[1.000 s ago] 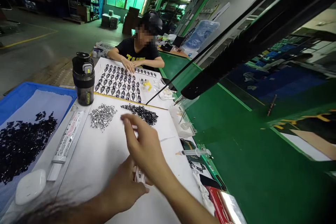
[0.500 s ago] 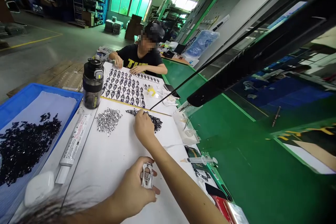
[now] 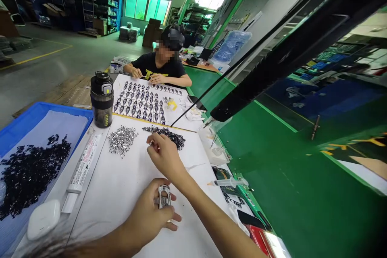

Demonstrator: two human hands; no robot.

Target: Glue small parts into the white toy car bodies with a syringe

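Over the white desk (image 3: 121, 187), the left hand (image 3: 148, 211) is clasping a glossy, hollow, silvery frame (image 3: 164, 199), its long axis pointing forward. The right hand (image 3: 167, 156) is curling near shiny black pieces (image 3: 179, 141); its grip I cannot tell.

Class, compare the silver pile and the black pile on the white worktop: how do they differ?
The silver pile is bright, the black pile dark. The silver pile lies in full view, while the right hand partly hides the black pile. Both are loose heaps of small parts.
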